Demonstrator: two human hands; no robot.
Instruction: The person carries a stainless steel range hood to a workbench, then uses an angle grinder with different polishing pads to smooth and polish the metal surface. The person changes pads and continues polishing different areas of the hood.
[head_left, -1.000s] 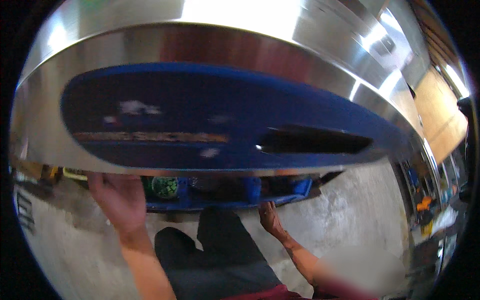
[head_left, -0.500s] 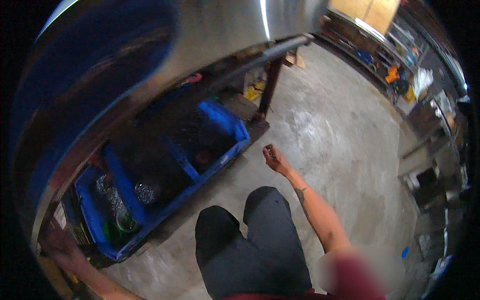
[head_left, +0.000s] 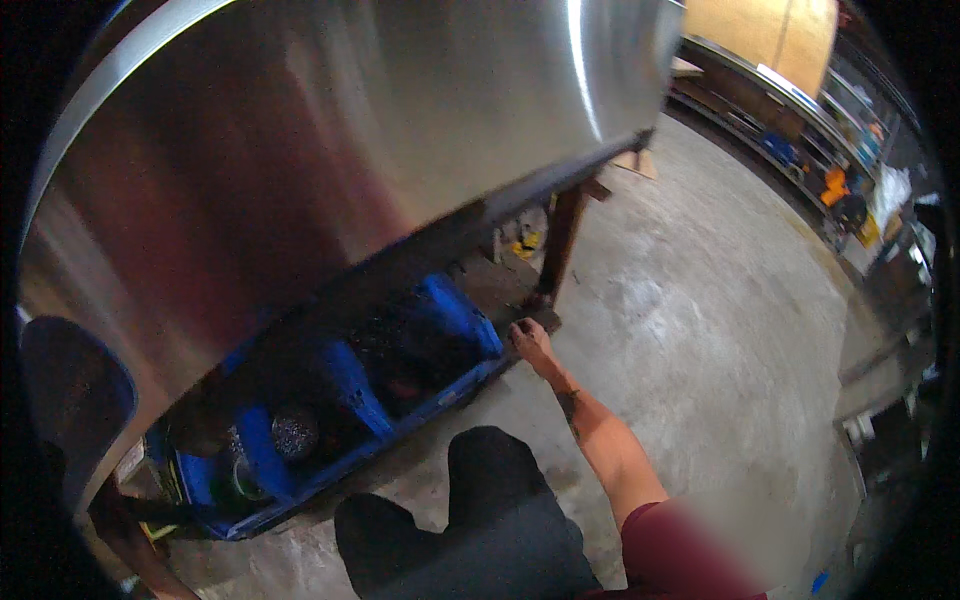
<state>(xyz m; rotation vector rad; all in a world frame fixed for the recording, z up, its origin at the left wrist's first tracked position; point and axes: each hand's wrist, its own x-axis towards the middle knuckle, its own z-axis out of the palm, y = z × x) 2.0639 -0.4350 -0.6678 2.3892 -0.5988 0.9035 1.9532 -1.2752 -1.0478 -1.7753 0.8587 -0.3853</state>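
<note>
Item 1: right hand (head_left: 534,345), bare, fingers loosely curled. Lies just beside the right end of the blue bin, closer to its corner than in the preceding view. Contact or grip on the rim: cannot tell. Judged meaning: the bin is now within easy reach.

Item 2: left hand (head_left: 118,520), dim, at the lower left near the bench edge. Open or closed: cannot tell.

Item 3: blue bin (head_left: 361,392), long, 3 compartments, set low beneath the steel bench (head_left: 350,150). Middle compartment includes a silvery patch (head_left: 295,432); right compartment dark, contents indistinct.

Item 4: dark panel (head_left: 78,400), blue-edged, now showing only a rounded end at far left; its lettered face, visible earlier, is out of sight.

Item 5: bench leg (head_left: 565,235), brown, beyond the right hand.

Marks and writing: 0 legible labels, 0 identifiable brands.
</note>
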